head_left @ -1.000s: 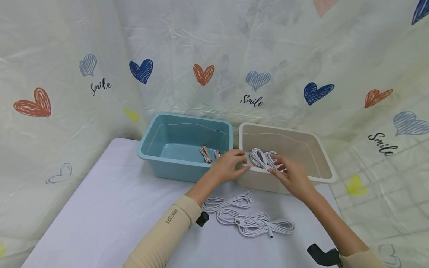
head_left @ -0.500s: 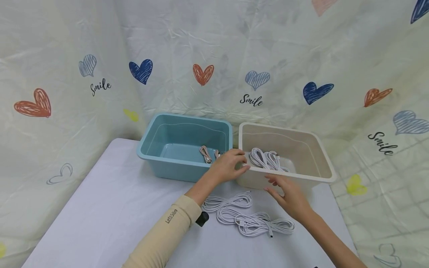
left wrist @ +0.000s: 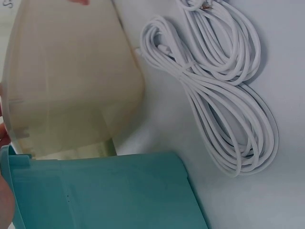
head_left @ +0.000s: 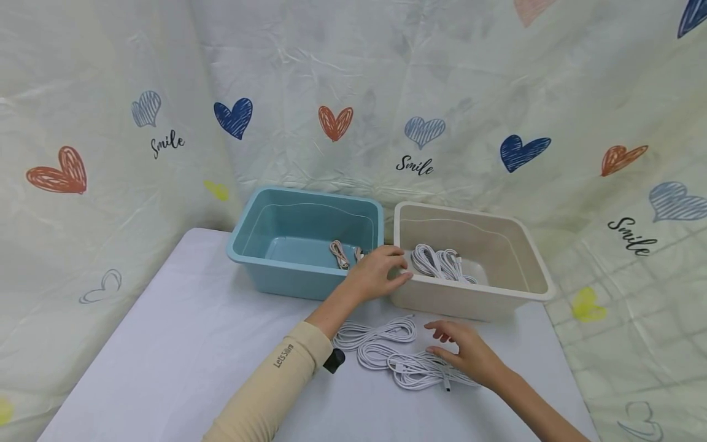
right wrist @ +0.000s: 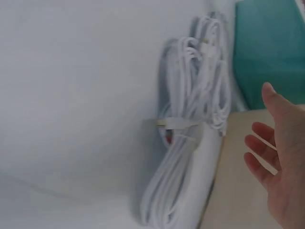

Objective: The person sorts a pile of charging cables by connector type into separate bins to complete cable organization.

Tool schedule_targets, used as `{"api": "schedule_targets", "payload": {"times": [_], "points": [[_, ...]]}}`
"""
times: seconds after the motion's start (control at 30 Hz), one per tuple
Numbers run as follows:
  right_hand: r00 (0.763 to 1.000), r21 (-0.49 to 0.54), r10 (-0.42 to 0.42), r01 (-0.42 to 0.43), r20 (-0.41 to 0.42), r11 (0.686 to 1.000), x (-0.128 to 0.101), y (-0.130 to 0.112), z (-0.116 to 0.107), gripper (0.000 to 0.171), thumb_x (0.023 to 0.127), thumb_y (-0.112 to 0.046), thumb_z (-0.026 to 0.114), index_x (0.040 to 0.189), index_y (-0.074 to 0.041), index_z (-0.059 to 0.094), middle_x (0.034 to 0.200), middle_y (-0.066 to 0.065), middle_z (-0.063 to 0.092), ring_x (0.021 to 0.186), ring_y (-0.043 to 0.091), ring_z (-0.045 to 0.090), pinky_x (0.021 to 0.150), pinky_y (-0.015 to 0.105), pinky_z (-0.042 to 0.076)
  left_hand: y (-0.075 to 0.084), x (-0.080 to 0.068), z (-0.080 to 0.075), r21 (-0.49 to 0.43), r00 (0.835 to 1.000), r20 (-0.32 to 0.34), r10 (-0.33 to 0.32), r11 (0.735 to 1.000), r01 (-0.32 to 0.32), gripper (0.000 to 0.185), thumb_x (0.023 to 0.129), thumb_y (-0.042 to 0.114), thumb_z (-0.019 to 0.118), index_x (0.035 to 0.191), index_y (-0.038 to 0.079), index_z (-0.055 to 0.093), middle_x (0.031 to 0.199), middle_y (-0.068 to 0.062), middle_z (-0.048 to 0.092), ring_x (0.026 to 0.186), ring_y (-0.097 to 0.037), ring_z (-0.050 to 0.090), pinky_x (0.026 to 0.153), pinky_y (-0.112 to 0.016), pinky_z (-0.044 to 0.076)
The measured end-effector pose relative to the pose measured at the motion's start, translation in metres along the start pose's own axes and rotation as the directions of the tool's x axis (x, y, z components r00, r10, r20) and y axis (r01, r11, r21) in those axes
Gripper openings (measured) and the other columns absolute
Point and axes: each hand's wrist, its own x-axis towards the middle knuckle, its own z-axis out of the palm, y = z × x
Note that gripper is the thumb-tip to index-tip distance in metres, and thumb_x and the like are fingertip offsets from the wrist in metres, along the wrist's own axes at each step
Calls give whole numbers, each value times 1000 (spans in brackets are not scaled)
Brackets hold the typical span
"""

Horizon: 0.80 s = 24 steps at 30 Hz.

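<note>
The right hand (head_left: 466, 355) is hovering low over the table (head_left: 182, 344) with its fingers (right wrist: 259, 157) spread and relaxed, pinching nothing; its fingertips are lying just at or on the nearest bundle of white cable (head_left: 428, 370), though whether they are actually pressing it cannot be told. The left hand (head_left: 377, 272) is resting on the near corner of the beige bin (head_left: 530, 270), its fingers curling over the rim where that bin is standing just beside the teal bin (head_left: 243, 242).

The coiled white cables are lying loose on the table in front of the two bins, between the forearms: one bundle under the right hand and another coil (head_left: 375, 333) just to its left, near the left wrist. The left wrist view is showing these coils (left wrist: 224, 105) lying beside the outer walls of both bins. More white cable (head_left: 439, 263) is sitting inside the beige bin, close to the left hand, and a small tied cable (head_left: 338, 253) is lying in the teal bin. A pale sheet with hearts (head_left: 353, 92) is hanging behind the table.
</note>
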Motion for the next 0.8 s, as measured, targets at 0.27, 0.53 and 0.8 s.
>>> {"api": "schedule_targets", "payload": {"times": [0.27, 0.53, 0.8], "points": [[993, 130, 21, -36, 117, 991, -18, 13, 14, 53, 78, -22, 95, 121, -4, 69, 89, -7, 67, 79, 6, 62, 69, 29, 56, 1, 0, -1, -12, 1000, 1, 1, 1000, -1, 24, 104, 31, 70, 110, 10, 79, 140, -15, 67, 135, -27, 60, 115, -38, 48], [981, 37, 51, -59, 190, 998, -32, 20, 23, 60, 67, -16, 100, 120, -13, 71, 103, -10, 67, 92, 5, 60, 79, 31, 58, 1, 0, -2, -4, 1000, -3, 4, 1000, -4, 23, 104, 31, 70, 110, 11, 79, 139, -12, 67, 134, -26, 61, 115, -36, 48], [978, -60, 71, -60, 197, 996, -35, 20, 26, 51, 70, -2, 92, 116, -13, 71, 111, -2, 72, 97, 12, 66, 83, 32, 61, 0, 0, -2, -3, 1000, 8, -6, 1000, 6, 24, 104, 32, 70, 111, 11, 79, 140, -11, 67, 134, -25, 60, 115, -36, 48]]}}
